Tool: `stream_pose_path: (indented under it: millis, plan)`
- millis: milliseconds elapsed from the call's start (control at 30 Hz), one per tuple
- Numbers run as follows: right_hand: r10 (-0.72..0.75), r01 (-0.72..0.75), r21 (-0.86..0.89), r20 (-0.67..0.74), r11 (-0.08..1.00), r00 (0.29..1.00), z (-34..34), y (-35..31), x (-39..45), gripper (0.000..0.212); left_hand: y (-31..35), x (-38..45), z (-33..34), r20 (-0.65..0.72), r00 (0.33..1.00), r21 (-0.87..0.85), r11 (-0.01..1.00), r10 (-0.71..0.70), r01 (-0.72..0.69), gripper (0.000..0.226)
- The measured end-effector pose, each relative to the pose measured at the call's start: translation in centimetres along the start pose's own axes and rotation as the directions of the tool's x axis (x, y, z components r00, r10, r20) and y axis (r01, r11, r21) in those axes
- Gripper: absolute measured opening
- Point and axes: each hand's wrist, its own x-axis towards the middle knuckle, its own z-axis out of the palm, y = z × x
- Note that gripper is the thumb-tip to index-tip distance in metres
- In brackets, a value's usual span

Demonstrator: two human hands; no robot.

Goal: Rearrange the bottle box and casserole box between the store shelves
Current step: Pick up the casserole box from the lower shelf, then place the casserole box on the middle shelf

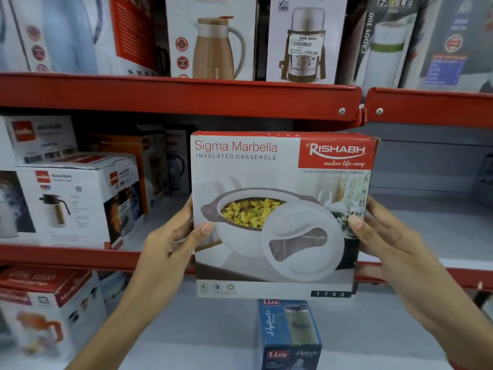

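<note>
I hold a white and red casserole box (280, 209), printed "Sigma Marbella Insulated Casserole", upright in front of the middle shelf (66, 256). My left hand (173, 241) grips its left edge, thumb on the front face. My right hand (384, 236) grips its right edge the same way. Directly below the casserole box, a blue bottle box (289, 335) marked "Liza Hydrate Pro" stands upright on the lower shelf (200, 337).
White flask boxes (77, 201) fill the left of the middle shelf. The top red shelf (186, 96) carries jug and flask boxes (213, 41). Red and white boxes (45, 303) sit at lower left. Bare grey shelf surface (426, 225) lies behind the right hand.
</note>
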Motion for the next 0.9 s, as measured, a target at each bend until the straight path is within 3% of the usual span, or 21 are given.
stream_pose_path:
  millis: [133, 467, 633, 900]
  plan:
    - [-0.036, 0.036, -0.008, -0.010, 0.999, 0.999, 2.1, 1.6, 3.0, 0.054, -2.5, 2.2, 0.3, -0.022, 1.000, -0.010, 1.000, -0.006, 0.006, 0.050]
    - [-0.011, 0.011, 0.039, -0.006, 0.999, 1.000, 7.9, 6.3, 8.7, 0.058, -8.4, 7.2, -2.5, -0.062, 0.997, 0.183, 0.982, -0.040, 0.050, 0.062]
    - [-0.015, 0.015, 0.031, 0.000, 0.999, 1.000, 8.5, 7.6, 8.1, 0.069, -10.6, 6.7, -2.6, -0.062, 0.997, 0.162, 0.985, -0.053, 0.063, 0.052]
    - [0.003, -0.003, 0.006, -0.007, 1.000, 1.000, 8.8, 8.5, 8.4, 0.072, -11.2, 6.4, -2.6, -0.067, 0.996, 0.165, 0.983, -0.065, 0.075, 0.054]
